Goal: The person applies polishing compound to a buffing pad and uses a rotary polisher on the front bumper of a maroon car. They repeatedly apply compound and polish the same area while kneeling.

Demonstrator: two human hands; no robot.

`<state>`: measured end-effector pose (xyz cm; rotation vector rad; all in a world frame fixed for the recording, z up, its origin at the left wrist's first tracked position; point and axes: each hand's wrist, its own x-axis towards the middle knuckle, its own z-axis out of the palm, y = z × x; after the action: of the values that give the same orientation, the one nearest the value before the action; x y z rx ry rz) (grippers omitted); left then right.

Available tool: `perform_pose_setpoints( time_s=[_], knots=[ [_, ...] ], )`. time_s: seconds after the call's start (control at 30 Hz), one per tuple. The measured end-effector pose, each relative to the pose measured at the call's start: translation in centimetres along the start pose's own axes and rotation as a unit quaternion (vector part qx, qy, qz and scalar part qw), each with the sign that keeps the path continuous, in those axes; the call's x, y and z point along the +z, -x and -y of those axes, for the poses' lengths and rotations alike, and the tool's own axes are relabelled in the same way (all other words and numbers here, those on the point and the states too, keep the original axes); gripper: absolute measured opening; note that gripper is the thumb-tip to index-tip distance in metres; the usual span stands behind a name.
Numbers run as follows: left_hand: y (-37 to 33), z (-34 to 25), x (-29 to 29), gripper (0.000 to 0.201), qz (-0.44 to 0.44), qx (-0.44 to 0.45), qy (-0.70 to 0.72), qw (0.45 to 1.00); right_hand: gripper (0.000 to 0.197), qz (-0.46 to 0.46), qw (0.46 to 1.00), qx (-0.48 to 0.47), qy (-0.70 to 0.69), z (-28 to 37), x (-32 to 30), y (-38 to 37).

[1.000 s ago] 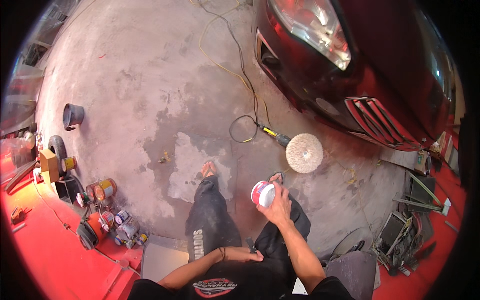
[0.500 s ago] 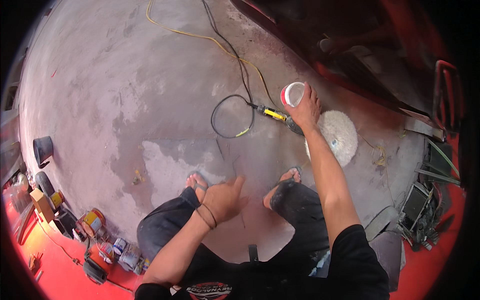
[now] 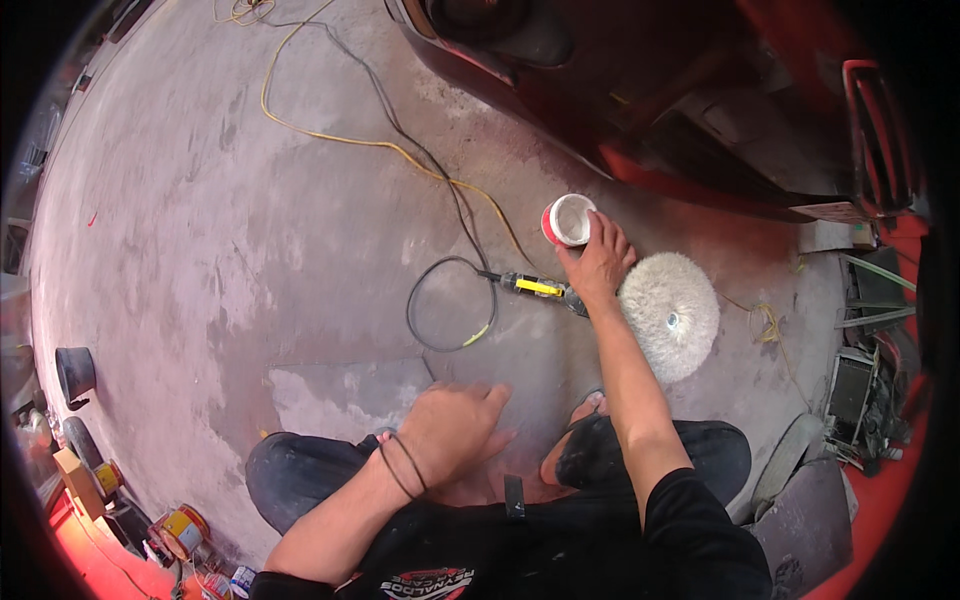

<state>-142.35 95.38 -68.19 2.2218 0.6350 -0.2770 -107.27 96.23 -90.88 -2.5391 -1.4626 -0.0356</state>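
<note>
My right hand (image 3: 598, 262) is closed on a small white tub (image 3: 573, 220) with a red side, its round top facing up. Just below it lies a yellow-and-black power polisher (image 3: 537, 287) on the concrete floor, with its head partly hidden by my hand and forearm. Its large fluffy white polishing pad (image 3: 672, 315) faces upward to the right of my forearm. Over my lap, my left hand (image 3: 450, 430) holds nothing; its thumb and fingers are apart and slightly blurred. Dark bands circle that wrist.
A dark red car (image 3: 640, 150) stands at the far right. Black and yellow cords (image 3: 330, 134) cross the floor to the polisher. A black bucket (image 3: 75, 375) and several cans (image 3: 182, 530) stand at left; car parts (image 3: 850, 400) lie at right.
I have sunk into a lower squat, with my knees wider and my feet more hidden. My right hand has lowered with the tub; my left hand has shifted slightly right.
</note>
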Motion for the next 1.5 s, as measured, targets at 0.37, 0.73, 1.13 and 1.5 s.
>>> perform_pose_setpoints(
  time_s=[0.37,0.73,1.13,1.5],
  knots=[
    [4.3,0.9,0.2,0.058,0.002,-0.035,-0.058,0.998,0.075,0.247,0.954,-0.096,0.143,-1.3,-1.0,-2.9],
    [6.5,2.8,0.6,0.056,-0.013,-0.021,-0.028,0.999,0.076,0.3,0.949,0.038,0.088,0.0,0.5,-2.6],
    [0.3,5.6,1.1,0.049,0.087,0.05,-0.075,0.992,0.09,-0.09,0.954,-0.098,-0.268,11.2,-18.5,3.1],
    [-1.0,5.9,-0.3,0.054,0.093,0.064,-0.093,0.989,0.104,-0.181,0.916,-0.249,0.256,17.8,-29.9,-2.9]
  ],
)
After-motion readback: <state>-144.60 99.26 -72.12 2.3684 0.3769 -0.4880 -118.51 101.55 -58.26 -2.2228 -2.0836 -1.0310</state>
